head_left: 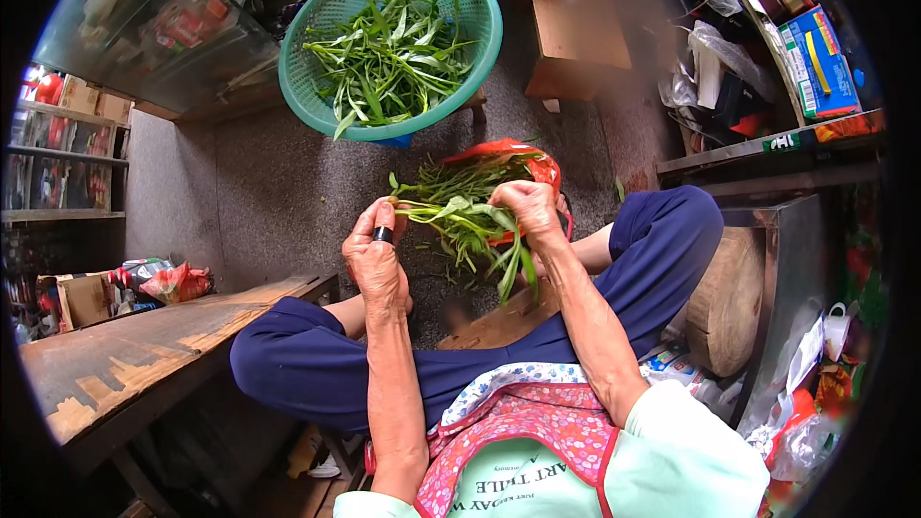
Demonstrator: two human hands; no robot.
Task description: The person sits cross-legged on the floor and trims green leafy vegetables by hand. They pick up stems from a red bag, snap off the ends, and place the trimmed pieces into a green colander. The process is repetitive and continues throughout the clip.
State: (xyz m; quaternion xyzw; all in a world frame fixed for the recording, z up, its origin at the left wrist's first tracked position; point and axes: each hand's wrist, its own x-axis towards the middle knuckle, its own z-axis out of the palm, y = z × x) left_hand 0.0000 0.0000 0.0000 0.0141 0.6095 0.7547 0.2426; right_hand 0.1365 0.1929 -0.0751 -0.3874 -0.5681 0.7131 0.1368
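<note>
Between my hands, a small bunch of leafy green stems [460,214] is stretched out, its leaves drooping to the right. My left hand [376,247] pinches the stem ends at the left, a black band around one finger. My right hand [530,208] is closed around the leafy part. Behind and below lie more green stems [475,179] on a red plastic bag [539,165] on the floor. Farther off, a green plastic colander [487,29] holds a heap of loose green leaves and stems [389,62].
A worn wooden bench [163,345] stands at the left and a brown box-like stool [578,34] beyond the bag. Cluttered shelves [767,149] line the right, with a round wooden block [726,302] below. A glass-sided cabinet [158,24] stands far left. Plant scraps dot the grey floor [264,187].
</note>
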